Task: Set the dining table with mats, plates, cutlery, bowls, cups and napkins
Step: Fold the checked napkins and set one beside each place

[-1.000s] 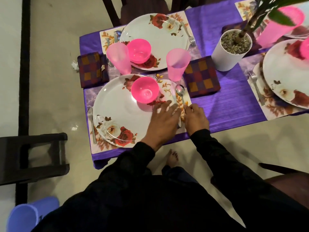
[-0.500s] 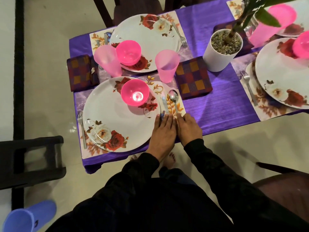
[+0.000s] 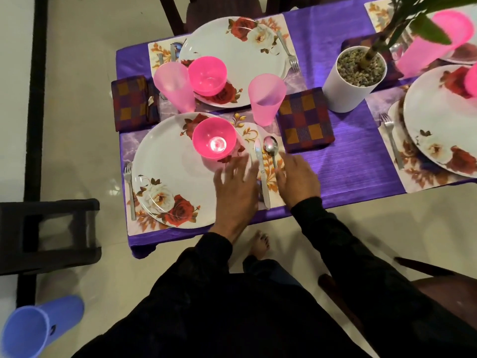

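Observation:
The near place setting has a white floral plate (image 3: 167, 171) on a floral mat (image 3: 247, 130), with a pink bowl (image 3: 214, 138) on the plate's far side. A fork (image 3: 129, 187) lies left of the plate. A knife (image 3: 260, 166) and a spoon (image 3: 271, 148) lie on the mat to its right. A pink cup (image 3: 265, 99) and a checked napkin (image 3: 305, 120) stand beyond them. My left hand (image 3: 237, 187) hovers with spread fingers over the plate's right edge, left of the knife. My right hand (image 3: 296, 179) is spread right of the knife, beside the spoon handle. Both hold nothing.
A second setting (image 3: 237, 60) with plate, bowl, cup and napkin (image 3: 134, 102) lies beyond. A white plant pot (image 3: 353, 78) stands mid-table. More plates (image 3: 438, 120) and pink cups are at right. A dark stool (image 3: 49, 233) and a blue cup (image 3: 33, 329) are on the floor at left.
My hands were pressed together over the knife and spoon handles. They have moved apart, the left over the plate edge, the right beside the spoon, and the knife lies uncovered.

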